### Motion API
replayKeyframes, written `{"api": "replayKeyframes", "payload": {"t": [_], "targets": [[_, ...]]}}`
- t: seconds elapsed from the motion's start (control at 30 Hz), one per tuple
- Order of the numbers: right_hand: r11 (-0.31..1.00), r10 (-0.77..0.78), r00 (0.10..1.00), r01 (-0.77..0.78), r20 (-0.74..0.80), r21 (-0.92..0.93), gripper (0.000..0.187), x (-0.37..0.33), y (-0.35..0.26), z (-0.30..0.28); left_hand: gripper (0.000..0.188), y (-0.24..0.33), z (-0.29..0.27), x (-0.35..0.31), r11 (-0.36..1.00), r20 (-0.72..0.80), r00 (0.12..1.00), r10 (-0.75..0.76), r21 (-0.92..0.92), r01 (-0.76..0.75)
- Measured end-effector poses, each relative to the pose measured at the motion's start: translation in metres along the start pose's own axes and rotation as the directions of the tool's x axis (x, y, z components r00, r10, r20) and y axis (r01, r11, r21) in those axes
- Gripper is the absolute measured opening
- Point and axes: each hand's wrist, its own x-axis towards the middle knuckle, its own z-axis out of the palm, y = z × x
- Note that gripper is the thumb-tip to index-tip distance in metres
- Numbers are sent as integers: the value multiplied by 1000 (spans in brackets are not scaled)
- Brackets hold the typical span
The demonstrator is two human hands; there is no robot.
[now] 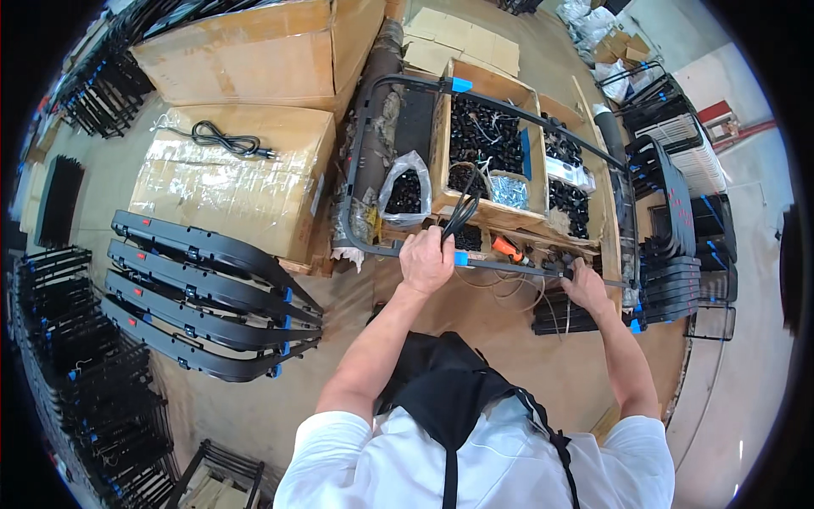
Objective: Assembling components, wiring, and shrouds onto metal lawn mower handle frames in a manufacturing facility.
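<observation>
A black tubular frame point(359, 153) with blue clips lies across the workbench in front of me. My left hand point(426, 260) is closed around a looped bundle of black cable point(460, 214), just above the frame's near left part. On the right, my right hand point(586, 287) is at the frame's near bar, fingers curled beside small dark parts point(557, 260). What its fingertips hold is hidden. Between the hands, an orange-and-black power screwdriver point(509, 248) rests by the bar, with thin cords hanging below it.
A divided wooden box point(439, 161) holds black fittings and silvery screws. Beside it sits a clear plastic bag point(405, 188) of black pieces. Left are a taped carton point(229, 182) bearing a coiled black cord point(225, 138), and stacked black frame panels point(212, 293). More frames point(670, 204) stand right.
</observation>
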Motion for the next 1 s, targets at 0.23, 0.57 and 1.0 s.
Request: {"api": "replayKeyframes", "payload": {"t": [0.23,0.57,1.0], "targets": [[981,106,980,-76,166,-178,48,19,-18,-12,21,-3,-2,-4,994,48,999,-4,111,-1],[947,-32,964,114,266,-301,47,7,2,-6,20,-2,-1,-2,999,57,998,3,37,-5],[926,347,929,-319,126,-199,62,17,20,19,23,0,0,-1,998,107,994,-19,56,13]]}}
